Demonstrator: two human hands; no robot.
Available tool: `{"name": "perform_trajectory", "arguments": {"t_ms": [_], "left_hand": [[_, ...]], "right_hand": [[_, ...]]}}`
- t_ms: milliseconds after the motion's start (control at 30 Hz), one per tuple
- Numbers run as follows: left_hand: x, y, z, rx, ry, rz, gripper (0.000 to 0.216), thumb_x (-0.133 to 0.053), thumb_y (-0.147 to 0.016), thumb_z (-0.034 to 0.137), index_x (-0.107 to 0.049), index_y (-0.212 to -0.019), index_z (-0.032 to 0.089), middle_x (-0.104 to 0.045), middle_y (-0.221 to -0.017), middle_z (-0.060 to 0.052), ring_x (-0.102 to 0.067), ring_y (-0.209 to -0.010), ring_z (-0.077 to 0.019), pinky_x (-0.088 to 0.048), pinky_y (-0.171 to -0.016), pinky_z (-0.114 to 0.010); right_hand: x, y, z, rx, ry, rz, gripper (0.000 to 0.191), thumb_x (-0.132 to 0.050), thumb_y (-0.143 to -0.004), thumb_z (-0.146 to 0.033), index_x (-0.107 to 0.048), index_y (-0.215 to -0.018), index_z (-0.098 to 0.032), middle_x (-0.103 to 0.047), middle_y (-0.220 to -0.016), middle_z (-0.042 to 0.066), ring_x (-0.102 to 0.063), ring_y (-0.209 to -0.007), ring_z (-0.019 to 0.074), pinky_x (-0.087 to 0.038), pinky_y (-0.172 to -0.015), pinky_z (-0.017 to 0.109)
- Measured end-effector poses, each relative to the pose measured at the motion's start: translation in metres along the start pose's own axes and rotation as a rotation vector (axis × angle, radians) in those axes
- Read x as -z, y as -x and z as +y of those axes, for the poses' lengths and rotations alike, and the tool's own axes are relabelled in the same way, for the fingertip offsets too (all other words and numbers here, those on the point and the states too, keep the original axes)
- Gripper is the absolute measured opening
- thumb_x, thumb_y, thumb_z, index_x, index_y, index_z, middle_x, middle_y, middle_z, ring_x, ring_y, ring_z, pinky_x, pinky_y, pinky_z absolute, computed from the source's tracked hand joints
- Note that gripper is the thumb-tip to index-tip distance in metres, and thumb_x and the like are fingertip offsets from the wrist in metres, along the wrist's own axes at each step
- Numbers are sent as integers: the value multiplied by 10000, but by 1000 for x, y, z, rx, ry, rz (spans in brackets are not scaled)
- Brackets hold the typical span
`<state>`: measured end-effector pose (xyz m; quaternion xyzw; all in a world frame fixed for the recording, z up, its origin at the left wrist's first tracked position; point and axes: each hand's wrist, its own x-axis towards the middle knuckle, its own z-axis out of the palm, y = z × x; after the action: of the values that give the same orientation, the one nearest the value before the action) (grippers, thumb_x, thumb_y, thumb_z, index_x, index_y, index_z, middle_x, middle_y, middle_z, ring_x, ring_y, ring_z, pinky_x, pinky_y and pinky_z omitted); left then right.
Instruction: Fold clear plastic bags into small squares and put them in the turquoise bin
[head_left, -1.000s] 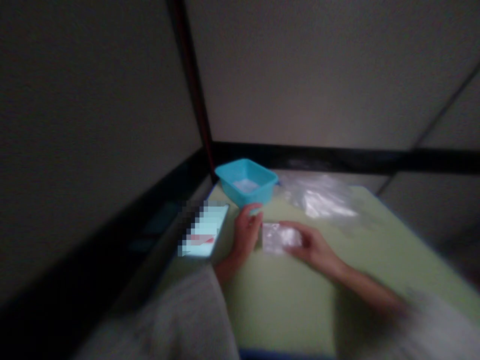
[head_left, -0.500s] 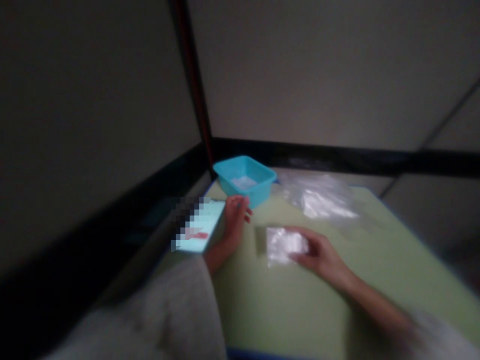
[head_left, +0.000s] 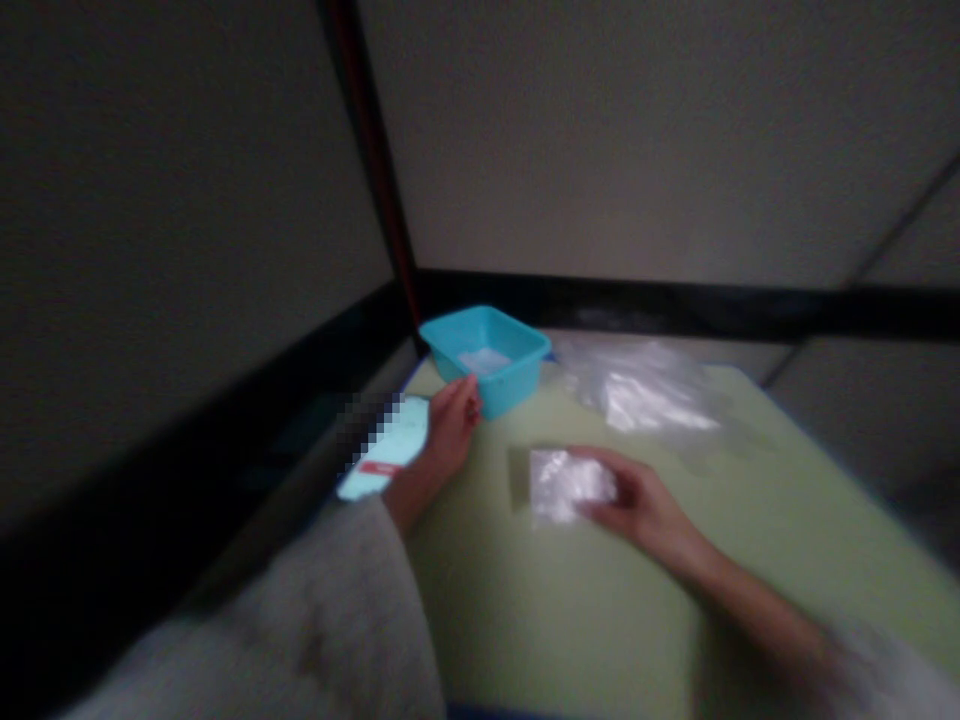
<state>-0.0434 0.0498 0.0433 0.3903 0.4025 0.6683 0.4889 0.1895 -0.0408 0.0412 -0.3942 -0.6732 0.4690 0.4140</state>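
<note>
My right hand [head_left: 637, 500] rests on a small clear plastic bag [head_left: 566, 485] with white contents, fingers laid over its right side, flat on the green table [head_left: 570, 600]. My left hand [head_left: 448, 435] has its fingers curled together at the right edge of a lit phone [head_left: 382, 455] lying at the table's left edge, just in front of a turquoise tub [head_left: 487, 355]. The picture is dim and blurred, so whether the left fingers pinch the phone is unclear.
A heap of clear plastic bags [head_left: 645, 395] lies at the back right of the table. The tub holds something white. Grey partition walls with a black base strip close in the left and far sides.
My left hand has moved left, away from the small bag, over to the phone. The right hand has stayed on the small bag, which shifted slightly on the table.
</note>
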Motion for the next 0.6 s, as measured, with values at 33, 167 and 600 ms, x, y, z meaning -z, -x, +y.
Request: {"name": "perform_trajectory", "arguments": {"t_ms": [33, 167, 600], "left_hand": [[0, 0, 1, 11, 17, -4, 280, -687, -700, 330, -470, -638, 165, -461, -545, 64, -435, -453, -44, -323, -420, -149], [1, -2, 5, 28, 63, 21, 247, -669, -675, 270, -458, -605, 163, -459, -532, 62, -442, -452, -44, -315, -409, -145], [6, 19, 25, -45, -3, 88, 157, -592, -629, 167, -457, -554, 194, -410, -501, 53, -441, -447, -78, -301, -373, -172]], "right_hand": [[0, 0, -1, 2, -3, 0, 435, -715, -702, -238, -615, -1125, -219, -672, -954, 37, -618, -807, 179, -534, -679, 293], [7, 0, -9, -10, 23, 47, 460, -722, -698, -245, -613, -1145, -220, -674, -930, 31, -614, -741, 167, -528, -616, 277], [60, 0, -49, 185, 60, 392, 384, -706, -738, -329, -640, -1115, -305, -608, -1221, 25, -618, -958, 197, -525, -756, 307]]}}
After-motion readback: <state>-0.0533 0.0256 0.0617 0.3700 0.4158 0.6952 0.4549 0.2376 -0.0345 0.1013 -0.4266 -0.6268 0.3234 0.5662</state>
